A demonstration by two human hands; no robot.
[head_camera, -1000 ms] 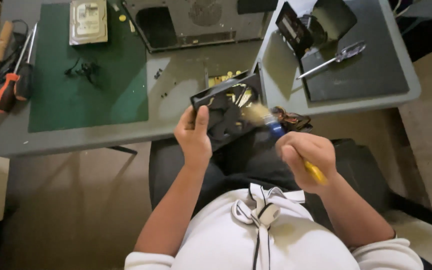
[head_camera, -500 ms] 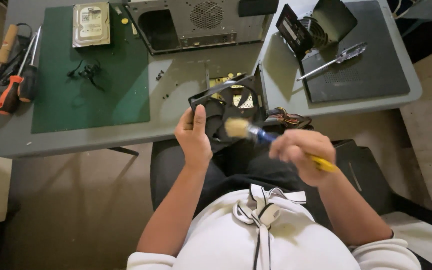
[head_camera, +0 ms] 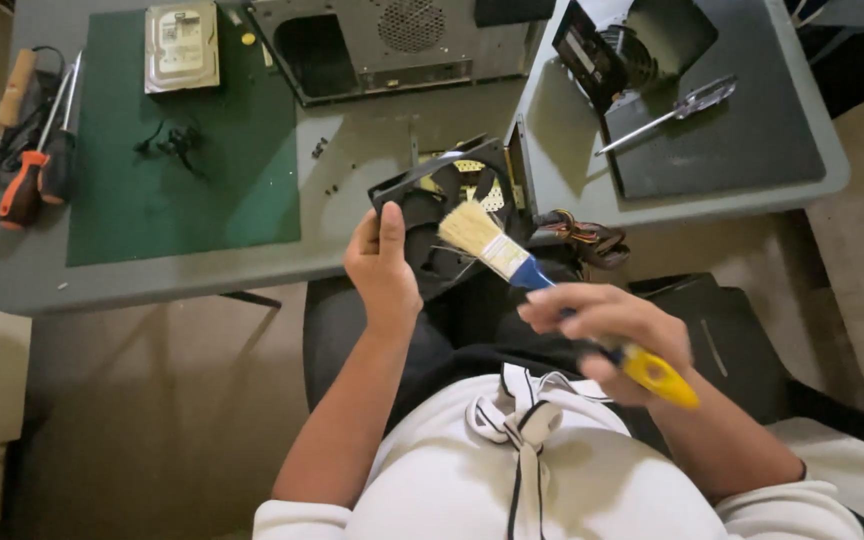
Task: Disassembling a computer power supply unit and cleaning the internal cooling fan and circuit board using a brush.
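Note:
My left hand (head_camera: 382,268) grips the lower left edge of a black square case fan (head_camera: 444,203), held tilted above my lap at the table's front edge. My right hand (head_camera: 607,330) holds a paintbrush (head_camera: 527,268) with a blue ferrule and yellow handle end. Its pale bristles rest against the fan's blades, near the middle of the fan.
A grey table (head_camera: 182,275) carries a green mat (head_camera: 182,170), a hard drive (head_camera: 182,45), an open computer case (head_camera: 392,45), screwdrivers (head_camera: 37,150) at the left, and a dark mat (head_camera: 732,120) with a screwdriver (head_camera: 667,115) and a black component (head_camera: 602,55). A cable bundle (head_camera: 582,235) hangs at the edge.
The brush has swept leftward and up across the fan, from its right edge to the blades. The left hand keeps its grip on the fan.

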